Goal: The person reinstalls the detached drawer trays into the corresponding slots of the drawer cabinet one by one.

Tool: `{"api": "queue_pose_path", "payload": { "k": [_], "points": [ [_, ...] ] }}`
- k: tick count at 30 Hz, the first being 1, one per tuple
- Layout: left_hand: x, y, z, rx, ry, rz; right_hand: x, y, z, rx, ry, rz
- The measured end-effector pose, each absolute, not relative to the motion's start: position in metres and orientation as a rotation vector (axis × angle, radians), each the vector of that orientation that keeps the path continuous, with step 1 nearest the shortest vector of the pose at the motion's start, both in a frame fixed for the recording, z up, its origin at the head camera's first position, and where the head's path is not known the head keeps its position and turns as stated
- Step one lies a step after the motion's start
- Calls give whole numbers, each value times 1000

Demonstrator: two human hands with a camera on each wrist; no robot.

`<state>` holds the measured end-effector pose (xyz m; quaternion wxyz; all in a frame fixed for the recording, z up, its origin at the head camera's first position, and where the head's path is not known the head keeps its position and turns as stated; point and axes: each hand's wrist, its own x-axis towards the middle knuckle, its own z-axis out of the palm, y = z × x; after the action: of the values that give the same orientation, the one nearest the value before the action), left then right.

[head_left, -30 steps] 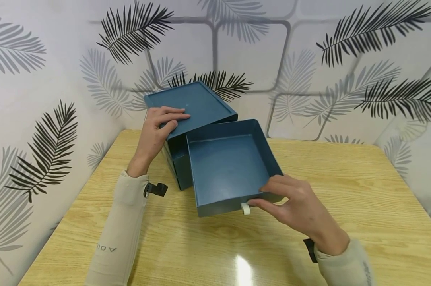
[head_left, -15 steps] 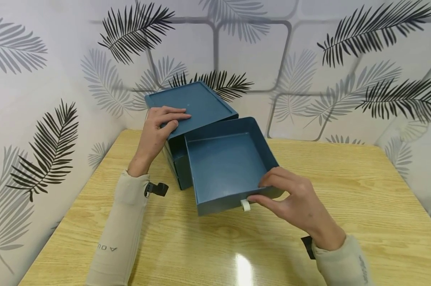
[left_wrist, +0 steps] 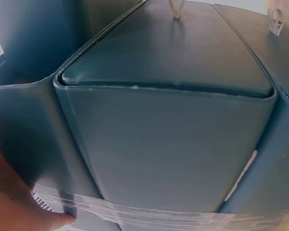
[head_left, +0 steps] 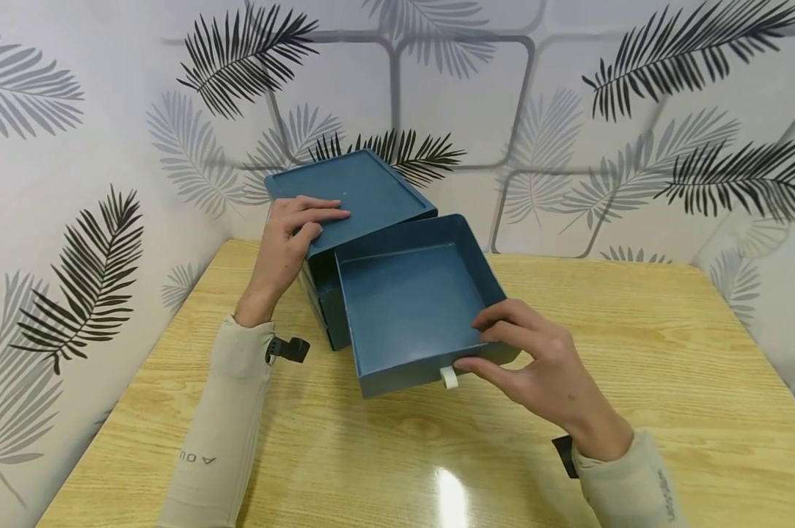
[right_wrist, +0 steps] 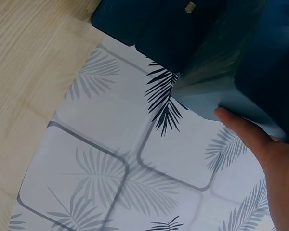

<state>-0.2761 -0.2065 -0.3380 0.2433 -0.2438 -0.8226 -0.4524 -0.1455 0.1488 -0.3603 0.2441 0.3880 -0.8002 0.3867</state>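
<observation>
A dark blue drawer cabinet (head_left: 364, 194) stands at the back left of the table. My left hand (head_left: 290, 238) rests on its top, fingers extended over the left front edge. An empty blue drawer (head_left: 404, 378) sits askew at the cabinet's top opening, its far end at the gap and its front toward me. My right hand (head_left: 536, 367) pinches the drawer's front wall near the right corner, thumb outside and fingers inside. Beside that thumb a white pull tab (head_left: 449, 378) hangs. In the right wrist view the thumb (right_wrist: 245, 130) presses the drawer's outer face.
Lower drawers (left_wrist: 168, 53) with white tabs (left_wrist: 276, 21) sit closed in the cabinet. A wood-grain table (head_left: 635, 381) lies beneath. Behind and to the left rises a white wall (head_left: 457, 110) printed with leaves.
The drawer has shifted slightly up and left toward the cabinet, its front rising a little, and my right hand moved with it. The left hand and the cabinet have stayed put.
</observation>
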Motion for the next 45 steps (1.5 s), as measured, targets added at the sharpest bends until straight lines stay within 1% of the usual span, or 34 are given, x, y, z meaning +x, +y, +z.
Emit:
{"api": "queue_pose_path", "payload": {
  "k": [30,45],
  "points": [
    [-276,-207,-338,-640,-2252,-1248,-143,141,-365,1087,-2225,1065],
    [-277,-207,-340,-622,-2257,-1266,-152,141,-368,1089,-2249,1077]
  ]
}}
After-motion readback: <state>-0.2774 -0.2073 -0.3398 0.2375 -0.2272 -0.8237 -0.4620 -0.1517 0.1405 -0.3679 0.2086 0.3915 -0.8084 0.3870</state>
